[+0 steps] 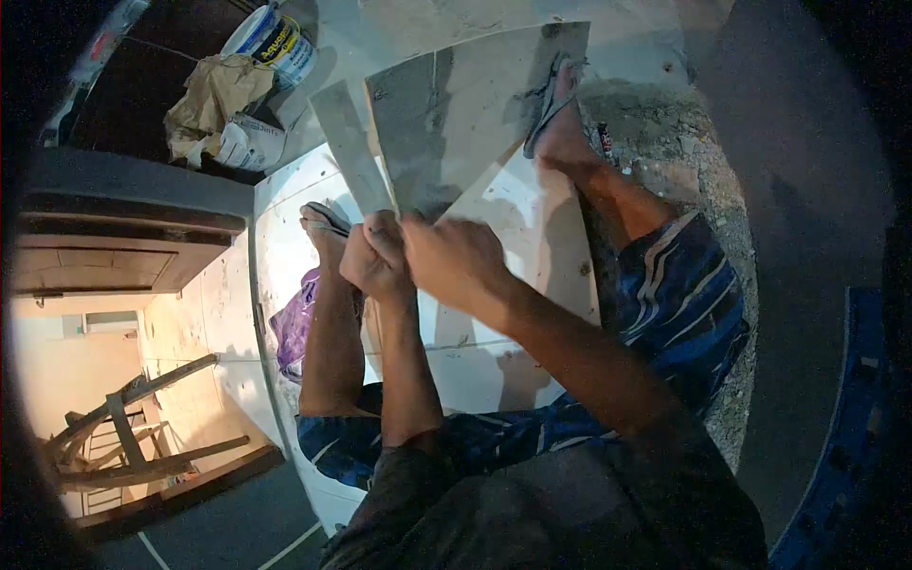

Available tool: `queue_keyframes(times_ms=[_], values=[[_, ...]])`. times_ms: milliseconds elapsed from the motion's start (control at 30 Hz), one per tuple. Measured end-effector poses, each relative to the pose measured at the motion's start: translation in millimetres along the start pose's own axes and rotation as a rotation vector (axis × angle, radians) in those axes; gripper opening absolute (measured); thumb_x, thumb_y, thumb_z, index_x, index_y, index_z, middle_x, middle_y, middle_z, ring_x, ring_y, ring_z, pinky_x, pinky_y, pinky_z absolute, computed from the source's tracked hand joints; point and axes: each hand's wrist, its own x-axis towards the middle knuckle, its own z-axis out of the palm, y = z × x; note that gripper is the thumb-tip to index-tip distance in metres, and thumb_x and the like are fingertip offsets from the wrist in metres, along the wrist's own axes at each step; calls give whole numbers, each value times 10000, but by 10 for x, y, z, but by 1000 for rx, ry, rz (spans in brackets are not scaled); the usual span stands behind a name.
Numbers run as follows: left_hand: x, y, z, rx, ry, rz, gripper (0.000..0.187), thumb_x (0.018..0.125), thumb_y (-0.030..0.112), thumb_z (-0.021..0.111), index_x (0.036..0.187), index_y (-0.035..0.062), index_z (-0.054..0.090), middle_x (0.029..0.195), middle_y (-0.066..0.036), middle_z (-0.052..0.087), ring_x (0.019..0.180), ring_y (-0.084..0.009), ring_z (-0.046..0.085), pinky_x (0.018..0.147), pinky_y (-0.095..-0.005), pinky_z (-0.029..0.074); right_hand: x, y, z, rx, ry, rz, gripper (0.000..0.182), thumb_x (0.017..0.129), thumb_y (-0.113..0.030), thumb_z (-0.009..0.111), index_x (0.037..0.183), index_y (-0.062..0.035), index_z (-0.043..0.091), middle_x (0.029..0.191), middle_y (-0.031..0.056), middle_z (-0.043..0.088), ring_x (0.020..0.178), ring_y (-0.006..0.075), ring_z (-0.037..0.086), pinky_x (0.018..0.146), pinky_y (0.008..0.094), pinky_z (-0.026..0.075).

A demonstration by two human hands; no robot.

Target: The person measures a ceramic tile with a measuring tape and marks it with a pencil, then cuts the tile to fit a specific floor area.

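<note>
A wide grey tile piece (461,114) is raised in front of me, its near end narrowing toward my hands. Along its left side runs a narrow tile strip (350,138), with a gap between the two that widens toward the far end. My left hand (375,258) is closed around the strip's near end, thumb on top. Right beside it, my right hand (458,264) grips the near corner of the wide piece, and the two hands touch or nearly touch. The fingers under the pieces are hidden.
My sandalled feet (328,223) stand on either side of the pale tiled floor (456,370). A labelled bucket (285,52) and a crumpled brown paper bag (218,100) are far left. Nearer lies a purple plastic bag (294,323). Rough broken concrete (679,142) borders the right.
</note>
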Motion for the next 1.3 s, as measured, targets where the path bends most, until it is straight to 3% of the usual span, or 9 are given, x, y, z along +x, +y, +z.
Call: queue_keyframes(times_ms=[267, 433, 533, 600, 833, 933, 1200, 1233, 1300], values=[[170, -161, 0, 130, -64, -190, 414, 1021, 290, 384, 812, 35, 635, 673, -129, 567, 606, -347, 563, 618, -419, 471, -622, 8, -203, 18, -160, 118, 122, 880, -151, 572, 909, -32, 560, 596, 209, 616, 574, 379, 660, 534, 490, 519], [51, 63, -26, 72, -63, -301, 407, 1016, 281, 414, 832, -12, 628, 772, -171, 565, 705, -325, 569, 637, -405, 469, 47, 63, 129, -50, 83, -60, 162, 904, -192, 569, 962, -41, 554, 580, 191, 613, 547, 362, 655, 496, 468, 511], [133, -89, 38, 75, -11, -69, 422, 1018, 294, 424, 821, -29, 612, 737, -181, 542, 658, -308, 537, 648, -368, 456, -418, 49, -49, -41, -41, 65, 174, 922, -212, 546, 1005, -60, 527, 592, 166, 623, 517, 360, 639, 490, 468, 520], [216, -35, 37, -18, -18, -293, 390, 1019, 238, 414, 807, -38, 590, 718, -164, 533, 677, -280, 508, 680, -372, 436, -831, 140, -85, 70, -55, 64, 170, 924, -209, 537, 1000, -58, 529, 582, 157, 617, 502, 375, 622, 486, 492, 509], [115, 66, -55, 56, -44, -220, 391, 1017, 268, 419, 825, -16, 606, 720, -154, 512, 674, -270, 500, 662, -364, 423, 24, 82, 181, 3, 184, -71, 124, 912, -172, 535, 872, -55, 543, 577, 166, 593, 563, 346, 655, 509, 460, 511], [257, -44, 61, -123, 0, -391, 401, 1016, 288, 438, 822, -26, 595, 722, -124, 513, 668, -246, 495, 679, -341, 425, -818, 8, -203, 8, -231, 195, 116, 904, -157, 559, 870, -48, 541, 589, 183, 596, 553, 357, 648, 532, 480, 514], [208, 84, 13, 26, -60, -318, 436, 1021, 296, 430, 776, -40, 562, 770, -171, 516, 770, -297, 527, 722, -386, 438, 76, 23, 90, 45, 37, 17, 142, 889, -162, 559, 923, -24, 548, 648, 220, 621, 648, 419, 649, 565, 494, 521], [144, -14, 20, 109, -79, -6, 420, 1019, 285, 419, 800, -42, 565, 761, -202, 507, 815, -327, 526, 745, -405, 429, -83, 10, -58, 31, -2, 71, 143, 898, -167, 555, 927, -26, 548, 639, 217, 617, 636, 416, 648, 566, 501, 517], [211, -3, 75, 28, -32, -203, 401, 1015, 278, 426, 831, -43, 579, 755, -209, 517, 816, -347, 526, 763, -419, 425, -576, 4, -198, 96, -131, 120, 165, 918, -192, 535, 950, -30, 544, 605, 205, 603, 592, 392, 646, 556, 508, 519]])
